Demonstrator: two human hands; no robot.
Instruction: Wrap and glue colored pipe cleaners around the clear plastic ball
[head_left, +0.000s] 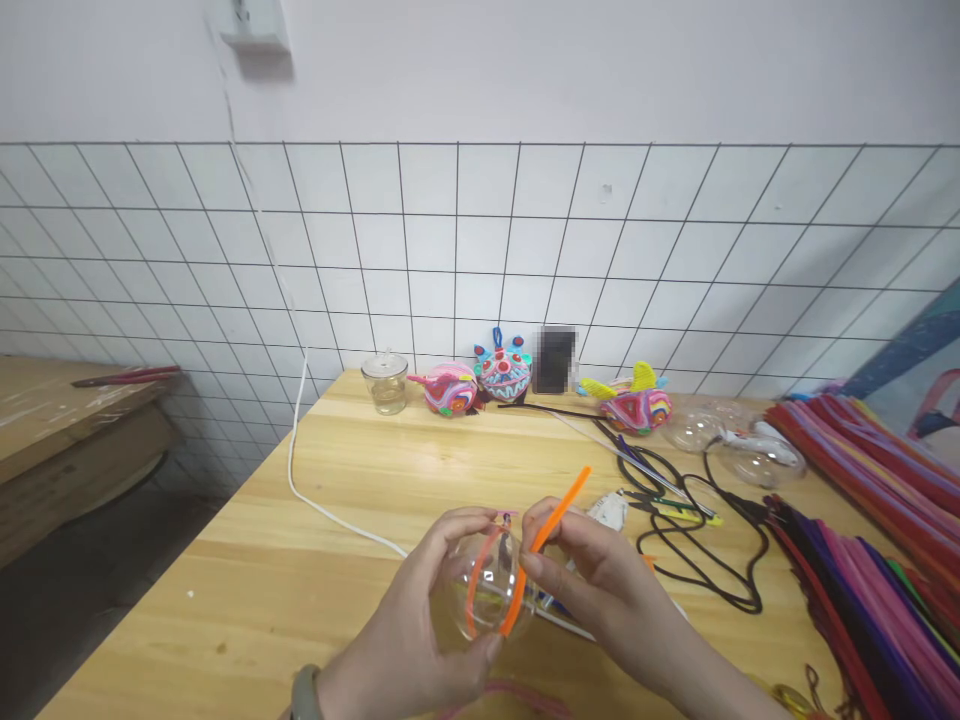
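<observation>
My left hand (442,610) is wrapped round a clear plastic ball (491,580) just above the table's front part. A curved pink-orange strip runs down the ball's left side. Between the thumb and fingers of my right hand (592,580) is pinched an orange pipe cleaner (562,508). Its lower part lies along the ball's right side, and its free end points up to the right. Behind my right hand sits a crumpled white piece (609,510), partly hidden.
Along the back stand a lidded glass (385,385), several colourful fish-like crafts (505,370) and a dark blurred rectangle (555,360). At right lie clear balls (757,458), a black cord (739,590) and bundles of pipe cleaners (862,590). A white cable (330,512) crosses the left side.
</observation>
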